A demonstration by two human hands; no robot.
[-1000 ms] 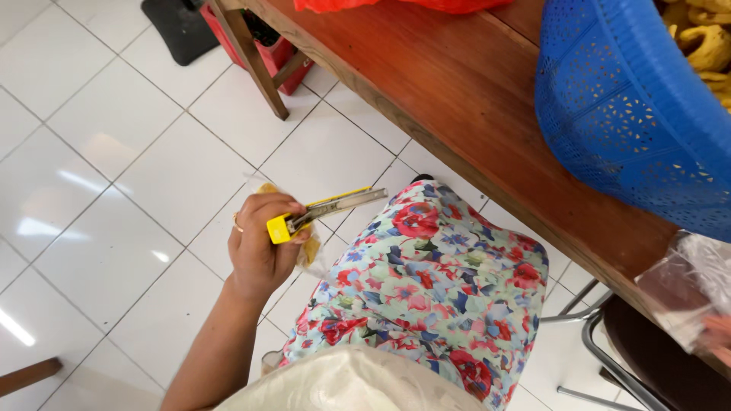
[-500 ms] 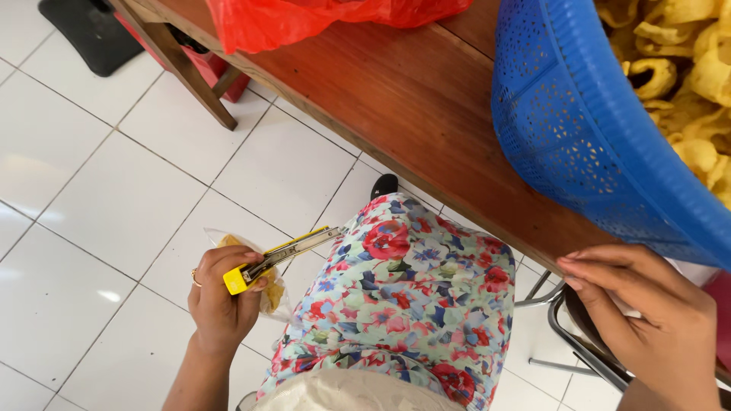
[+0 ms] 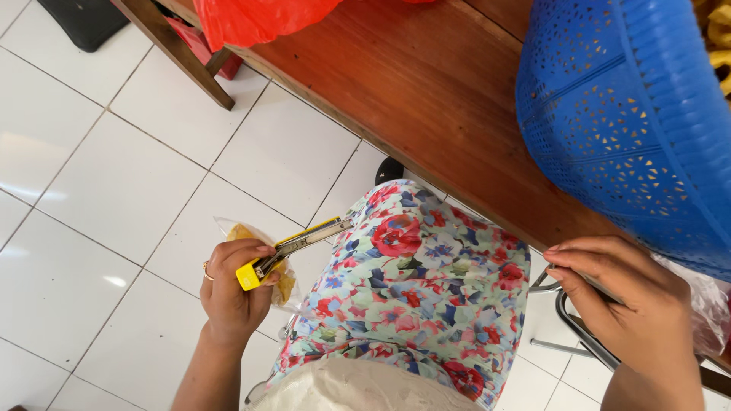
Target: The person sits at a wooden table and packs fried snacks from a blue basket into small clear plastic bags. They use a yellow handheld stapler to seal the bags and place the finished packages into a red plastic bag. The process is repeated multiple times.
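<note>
My left hand (image 3: 232, 293) hangs beside my flower-print knee (image 3: 415, 274) over the white floor tiles. It grips a yellow stapler (image 3: 293, 247) together with a small clear bag of yellow chips (image 3: 263, 262). My right hand (image 3: 628, 301) rests at the near edge of the brown wooden table (image 3: 426, 99), fingers curled; whether it grips anything I cannot tell. Clear plastic (image 3: 704, 301) lies just to its right, under a big blue perforated basket (image 3: 632, 129).
Yellow chips (image 3: 716, 38) fill the blue basket at the top right. A red plastic bag (image 3: 255, 19) lies on the far end of the table. A metal chair frame (image 3: 575, 331) stands below my right hand. A dark mat (image 3: 80, 19) lies at the top left.
The view has tilted toward the table. My right hand came into view and settled at the table edge. My left hand kept the stapler and bag and hardly moved.
</note>
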